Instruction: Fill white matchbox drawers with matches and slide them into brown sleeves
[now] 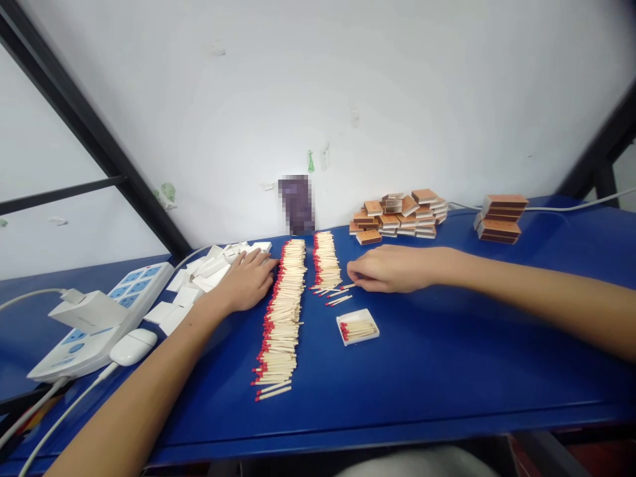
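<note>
Two long rows of red-tipped matches lie on the blue table (447, 358): a long left row (283, 311) and a shorter right row (326, 262). My left hand (247, 279) rests flat beside the left row, fingers stretched toward its red tips. My right hand (387, 268) lies at the right row's near end, fingertips pressed together on a few loose matches (338, 297). A small white open tray (358, 326) holding several matches sits just in front of my right hand.
White empty box trays (196, 281) are piled left of my left hand. Brown matchbox sleeves are heaped at the back (397, 215), with a stack (499, 218) farther right. A power strip (99, 318) with a charger and a white earbud case (133, 346) lie at the left.
</note>
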Available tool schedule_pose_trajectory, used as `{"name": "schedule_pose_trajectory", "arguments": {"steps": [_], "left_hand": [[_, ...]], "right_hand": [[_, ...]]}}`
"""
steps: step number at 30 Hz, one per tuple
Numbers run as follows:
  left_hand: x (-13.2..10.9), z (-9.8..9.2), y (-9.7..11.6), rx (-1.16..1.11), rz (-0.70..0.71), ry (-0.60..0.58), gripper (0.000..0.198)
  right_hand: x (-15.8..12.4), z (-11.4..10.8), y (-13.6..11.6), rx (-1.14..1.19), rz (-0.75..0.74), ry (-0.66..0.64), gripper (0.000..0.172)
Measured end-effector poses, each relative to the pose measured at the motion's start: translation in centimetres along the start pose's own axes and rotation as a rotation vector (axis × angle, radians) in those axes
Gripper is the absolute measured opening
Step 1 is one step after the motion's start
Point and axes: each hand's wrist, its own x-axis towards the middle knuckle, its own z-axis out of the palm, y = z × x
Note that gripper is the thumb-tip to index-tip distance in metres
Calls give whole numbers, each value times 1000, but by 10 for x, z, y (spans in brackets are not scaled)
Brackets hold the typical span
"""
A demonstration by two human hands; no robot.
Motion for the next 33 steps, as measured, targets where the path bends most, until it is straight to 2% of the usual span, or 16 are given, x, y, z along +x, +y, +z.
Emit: {"name": "schedule_pose_trajectory", "arguments": {"steps": [4, 6, 9, 14, 20, 26, 33], "left_hand": [[0, -1, 1, 9, 3, -9, 45], [0, -1, 1, 11, 0, -13, 46], [0, -1, 1, 11, -2, -16, 46], [0, -1, 1, 9, 0, -12, 45], [0, 0, 0, 7, 4, -7, 45], [0, 0, 0, -6, 2, -8, 45], [0, 0, 1, -11, -4, -2, 45]], "right_hand": [[-3, -7, -1, 45, 53, -78, 6], [-2, -9, -1, 94, 58, -70, 7], [1, -6, -3, 148, 39, -6, 8], [13, 12, -15, 205, -38, 110, 6], [20, 26, -20, 239, 5, 254, 13], [19, 36, -20, 208, -68, 295, 26], [20, 44, -17, 296, -98, 365, 24]]}}
